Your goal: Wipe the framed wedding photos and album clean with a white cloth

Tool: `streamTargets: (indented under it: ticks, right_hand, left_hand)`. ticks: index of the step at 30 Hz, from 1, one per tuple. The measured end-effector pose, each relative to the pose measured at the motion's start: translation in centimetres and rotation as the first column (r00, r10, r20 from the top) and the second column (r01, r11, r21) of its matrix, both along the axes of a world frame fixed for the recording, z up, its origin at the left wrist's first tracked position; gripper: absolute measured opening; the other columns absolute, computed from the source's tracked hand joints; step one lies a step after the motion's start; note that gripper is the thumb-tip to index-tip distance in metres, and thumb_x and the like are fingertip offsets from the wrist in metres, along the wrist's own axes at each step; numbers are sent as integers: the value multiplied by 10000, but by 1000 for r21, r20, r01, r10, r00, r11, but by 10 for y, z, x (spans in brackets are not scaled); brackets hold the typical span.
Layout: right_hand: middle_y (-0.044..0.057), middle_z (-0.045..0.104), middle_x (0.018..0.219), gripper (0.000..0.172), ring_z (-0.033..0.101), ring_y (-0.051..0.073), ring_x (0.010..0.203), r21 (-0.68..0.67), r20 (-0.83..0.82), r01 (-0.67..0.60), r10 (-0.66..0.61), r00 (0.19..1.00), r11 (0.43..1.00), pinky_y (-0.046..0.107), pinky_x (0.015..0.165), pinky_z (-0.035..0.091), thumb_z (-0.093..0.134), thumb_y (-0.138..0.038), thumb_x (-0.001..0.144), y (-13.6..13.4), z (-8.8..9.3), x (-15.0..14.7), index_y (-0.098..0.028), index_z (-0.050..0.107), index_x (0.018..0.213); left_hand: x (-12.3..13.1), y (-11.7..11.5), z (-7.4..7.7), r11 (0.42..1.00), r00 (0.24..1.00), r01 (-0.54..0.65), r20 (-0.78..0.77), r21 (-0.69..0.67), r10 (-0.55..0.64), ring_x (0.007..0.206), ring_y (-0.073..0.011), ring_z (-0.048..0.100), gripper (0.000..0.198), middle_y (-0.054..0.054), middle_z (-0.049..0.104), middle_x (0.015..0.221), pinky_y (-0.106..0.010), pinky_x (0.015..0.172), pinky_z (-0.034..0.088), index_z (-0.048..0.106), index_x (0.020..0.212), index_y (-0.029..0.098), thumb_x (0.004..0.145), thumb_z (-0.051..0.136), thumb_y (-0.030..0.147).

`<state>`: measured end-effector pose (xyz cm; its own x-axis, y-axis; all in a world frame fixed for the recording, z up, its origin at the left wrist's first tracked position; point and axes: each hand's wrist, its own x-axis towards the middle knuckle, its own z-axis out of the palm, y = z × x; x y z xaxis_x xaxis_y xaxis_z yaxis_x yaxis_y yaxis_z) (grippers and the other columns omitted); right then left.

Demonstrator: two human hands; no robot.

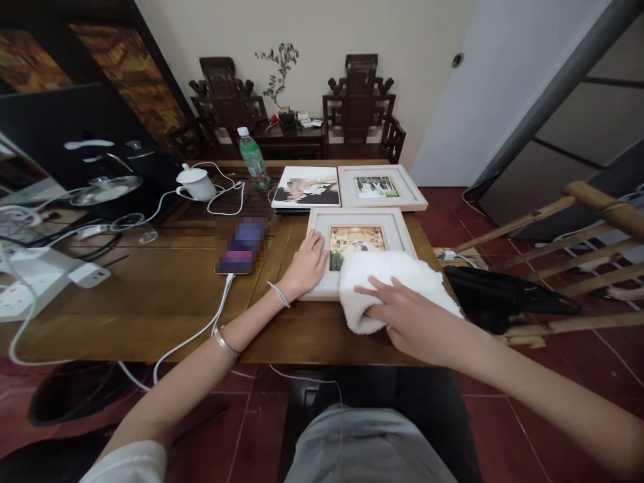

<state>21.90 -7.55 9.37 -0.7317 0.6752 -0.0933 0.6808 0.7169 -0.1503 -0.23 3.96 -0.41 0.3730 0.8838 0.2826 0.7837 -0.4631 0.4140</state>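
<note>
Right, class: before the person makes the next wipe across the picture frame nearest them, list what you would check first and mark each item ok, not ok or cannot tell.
1. Left hand rests flat on the near frame, holding its left edge: ok.
2. Right hand presses on the white cloth: ok.
3. Cloth lies over the frame's lower right part: ok.
4. Frame lies flat on the wooden table: ok.
5. Phone and its cable sit apart from the frame, to the left: ok.
6. Glass clean under the cloth: cannot tell.
</note>
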Motion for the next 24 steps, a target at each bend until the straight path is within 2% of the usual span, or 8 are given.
streamTargets:
  ticks: [3, 6, 8, 12, 15, 17, 19, 24]
  right_hand:
    - [112, 461, 1409, 550, 334, 299, 1341, 51, -23, 35, -34, 999, 998, 543, 1042, 330, 398, 34, 658, 19, -16, -3, -159, 644, 1110]
    - [110, 445, 1421, 550, 318, 305, 1348, 122, 15, 77, -79, 997, 990, 567, 1050, 304, 405, 34, 666, 55, -31, 5, -158, 637, 1127]
    - [98, 370, 1473, 543, 267, 322, 1368, 217, 54, 101, -115, 992, 971, 582, 1058, 277, 412, 29, 681, 84, -36, 14, -153, 624, 1147]
    - [47, 131, 1562, 598, 105, 383, 1399, 405, 19, 229, -259, 966, 885, 667, 1033, 236, 376, 64, 684, 141, -33, 29, -155, 588, 1199]
    - [20, 63, 1571, 592, 55, 407, 1397, 483, -15, 268, -298, 954, 834, 690, 1027, 206, 361, 70, 705, 171, -29, 29, -156, 582, 1205]
    - [26, 110, 1567, 569, 83, 413, 1391, 486, 17, 243, -287, 958, 839, 687, 1028, 197, 364, 65, 729, 181, -30, 24, -157, 586, 1205]
    - [50, 199, 1549, 539, 139, 419, 1375, 451, 72, 207, -267, 961, 868, 685, 1016, 208, 371, 46, 758, 181, -36, 17, -154, 589, 1208]
    - [65, 321, 1503, 515, 247, 431, 1325, 384, 127, 184, -249, 960, 905, 654, 989, 247, 387, 17, 755, 150, -49, 6, -156, 622, 1178]
  left_hand:
    - [0, 0, 0, 1000, 1000, 2, 8, 1, -2, 1409, -282, 215, 464, -175, 372, 1454, -530, 1108, 278, 437, 1313, 99, 963, 270, 353]
    - [-1, 0, 0, 1000, 1000, 1, 7, 2, -1, 1408, -281, 218, 459, -170, 373, 1455, -531, 1108, 279, 450, 1304, 105, 964, 269, 354]
    - [-1, 0, 0, 1000, 1000, 5, -3, 1, -5, 1408, -281, 219, 464, -173, 373, 1454, -527, 1108, 283, 453, 1301, 98, 964, 266, 357]
    - [-1, -1, -1, 1000, 1000, 9, -11, 16, -9, 1409, -277, 214, 470, -186, 379, 1445, -495, 1118, 284, 456, 1295, 78, 961, 272, 353]
    - [-2, 0, -2, 999, 1000, 18, -3, 45, -18, 1410, -274, 216, 460, -173, 388, 1442, -489, 1132, 259, 459, 1296, 93, 959, 285, 353]
    - [-2, 0, -3, 998, 1000, 23, 3, 59, -24, 1408, -272, 221, 451, -156, 396, 1440, -485, 1140, 245, 462, 1296, 109, 957, 290, 352]
    - [-3, 0, -4, 998, 1000, 19, 8, 59, -20, 1406, -271, 228, 449, -148, 401, 1438, -481, 1142, 246, 466, 1294, 116, 956, 290, 353]
    - [-2, 0, -3, 999, 1000, 6, 10, 39, -7, 1405, -273, 232, 467, -167, 401, 1435, -480, 1127, 276, 440, 1312, 102, 956, 288, 363]
